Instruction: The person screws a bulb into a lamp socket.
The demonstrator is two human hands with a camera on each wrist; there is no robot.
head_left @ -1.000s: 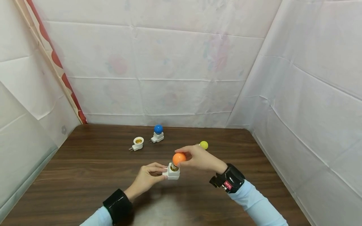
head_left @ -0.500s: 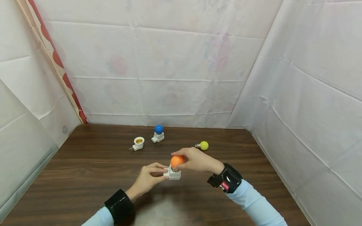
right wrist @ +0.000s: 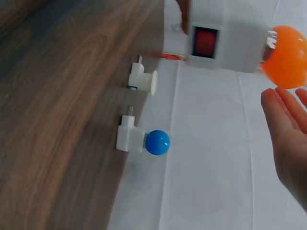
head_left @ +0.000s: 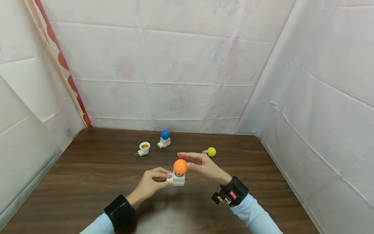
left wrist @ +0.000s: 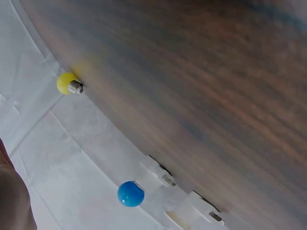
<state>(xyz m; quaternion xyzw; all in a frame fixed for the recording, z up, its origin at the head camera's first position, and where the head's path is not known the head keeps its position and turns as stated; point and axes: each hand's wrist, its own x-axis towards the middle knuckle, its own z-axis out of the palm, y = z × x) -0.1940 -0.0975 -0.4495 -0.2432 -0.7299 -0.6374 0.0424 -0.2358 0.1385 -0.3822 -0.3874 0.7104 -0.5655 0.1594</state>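
- Left hand (head_left: 152, 183) pinching white plug socket (head_left: 177, 179) holding orange bulb (head_left: 180, 166), above table (head_left: 87, 175).
- Right hand (head_left: 201, 164) flat, fingers straight, just beside bulb.

A dark wooden table (head_left: 87, 169) stands enclosed by creased white sheeting (head_left: 175, 65) on three sides. A red-patterned strip (head_left: 62, 66) runs down the left corner

Bright, even light; a soft glare patch on the table (head_left: 172, 217) near the viewer. Both wrist views are motion-blurred, tilted.
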